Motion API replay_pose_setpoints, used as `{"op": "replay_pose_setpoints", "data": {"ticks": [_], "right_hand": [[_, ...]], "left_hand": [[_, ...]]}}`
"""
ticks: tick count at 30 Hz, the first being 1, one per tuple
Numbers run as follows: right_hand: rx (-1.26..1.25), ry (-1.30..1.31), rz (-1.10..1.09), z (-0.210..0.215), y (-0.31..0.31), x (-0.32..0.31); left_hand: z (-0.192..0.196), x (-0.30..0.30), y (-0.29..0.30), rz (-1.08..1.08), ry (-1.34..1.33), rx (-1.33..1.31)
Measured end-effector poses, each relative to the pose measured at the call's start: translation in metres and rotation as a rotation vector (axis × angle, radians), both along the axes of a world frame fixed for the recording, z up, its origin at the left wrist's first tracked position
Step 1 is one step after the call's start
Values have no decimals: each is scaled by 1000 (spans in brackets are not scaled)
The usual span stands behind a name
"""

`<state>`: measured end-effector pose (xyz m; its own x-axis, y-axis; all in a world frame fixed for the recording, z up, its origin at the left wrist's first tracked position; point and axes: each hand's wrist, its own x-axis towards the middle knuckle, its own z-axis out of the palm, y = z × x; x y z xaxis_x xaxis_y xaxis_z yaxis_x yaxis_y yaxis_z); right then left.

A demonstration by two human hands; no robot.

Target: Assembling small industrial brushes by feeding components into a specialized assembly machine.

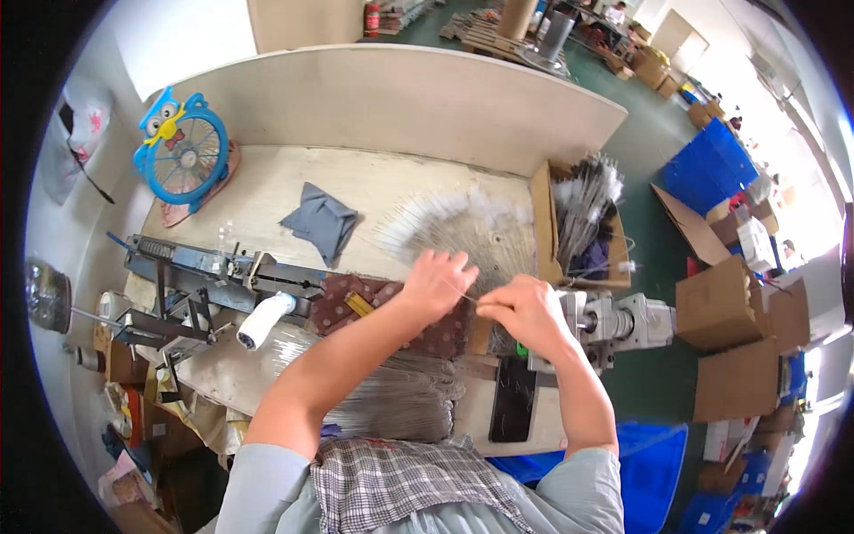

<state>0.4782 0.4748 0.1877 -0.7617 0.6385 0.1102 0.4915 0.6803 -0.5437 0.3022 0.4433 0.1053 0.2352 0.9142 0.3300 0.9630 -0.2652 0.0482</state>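
Observation:
A thin pale wire (463, 292) spans the small gap between my hands. My left hand (436, 285) is closed with curled fingers around one end of it. My right hand (527, 313) pinches the other end between thumb and forefinger. Just beyond them, a fan of thin wires with white, fuzzy-looking tips (454, 222) lies spread on the table. Close to my body is a thick bundle of similar thin wires (391, 400). Under my left wrist lies a brown polka-dot cloth (338, 294) with a yellow object (358, 304) on it.
A metal machine (618, 322) stands right of my right hand, with a dark phone (513, 400) nearer me. An open carton of wires (583, 214) sits at the right. Leftward are a bench fixture (196, 267), a blue fan (185, 156) and a grey cloth (322, 222).

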Motion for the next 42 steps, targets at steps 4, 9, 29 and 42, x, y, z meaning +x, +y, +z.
{"op": "replay_pose_setpoints", "data": {"ticks": [4,9,29,42], "right_hand": [[53,139,92,-1,6,-12],[98,351,336,-14,-17,-95],[227,161,246,-25,-55,-162],[200,226,139,-76,-66,-121]], "left_hand": [[18,-10,-72,-70,-283,164],[22,-31,-160,233,-651,125],[-4,-99,-162,729,-1050,-384],[-24,-71,-151,539,-1397,-147]]}}
